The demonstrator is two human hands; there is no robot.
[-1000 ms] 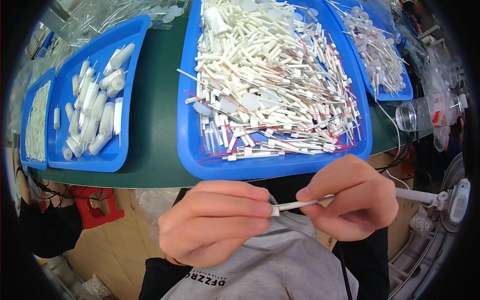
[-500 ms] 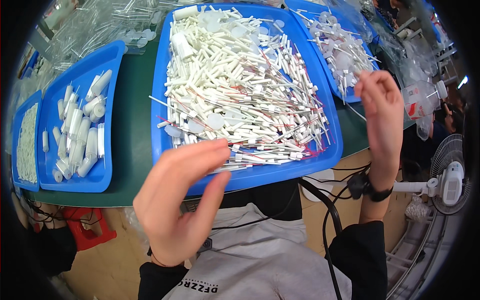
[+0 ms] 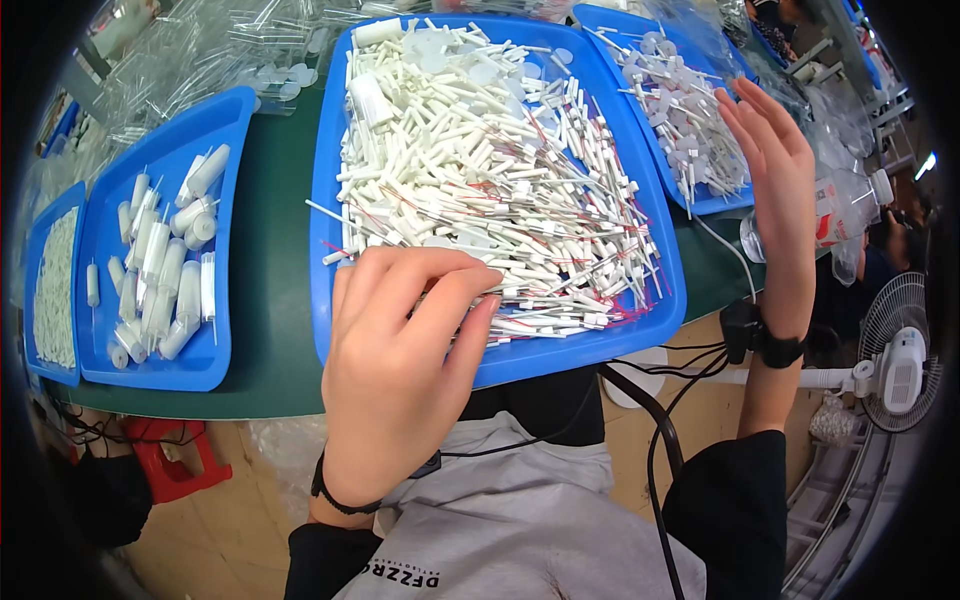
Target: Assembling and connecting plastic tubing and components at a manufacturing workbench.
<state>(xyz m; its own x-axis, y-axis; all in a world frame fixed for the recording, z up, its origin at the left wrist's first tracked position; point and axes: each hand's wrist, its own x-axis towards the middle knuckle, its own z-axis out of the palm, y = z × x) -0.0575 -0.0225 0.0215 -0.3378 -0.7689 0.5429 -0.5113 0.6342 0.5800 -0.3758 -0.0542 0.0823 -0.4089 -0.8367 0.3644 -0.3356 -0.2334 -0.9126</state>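
A large blue tray (image 3: 327, 190) lies in front of me, heaped with short white tubes (image 3: 400, 180) and thin white pieces with red and grey wires (image 3: 560, 220). Over its near left part is my left hand (image 3: 400, 345), palm down, thumb and forefinger drawn together at the wired pieces. Whatever is between those fingertips is too small to make out. My right hand (image 3: 780, 185) is raised beside a smaller blue tray (image 3: 722, 206) of white sticks and translucent discs. Its fingers are stretched out, and nothing shows in it.
At the left stand a blue tray (image 3: 235, 140) of larger white cylinders and a narrow tray (image 3: 58, 374) of small white pieces. Clear plastic bags (image 3: 190, 70) cover the back. A plastic bottle (image 3: 835, 210) lies right, above a white fan (image 3: 900, 365). Dark cables run below the table edge.
My left hand has moved right and turned palm down, fingers closing together over the wired pieces. My right hand has opened out from a pinch, fingers stretching upward.
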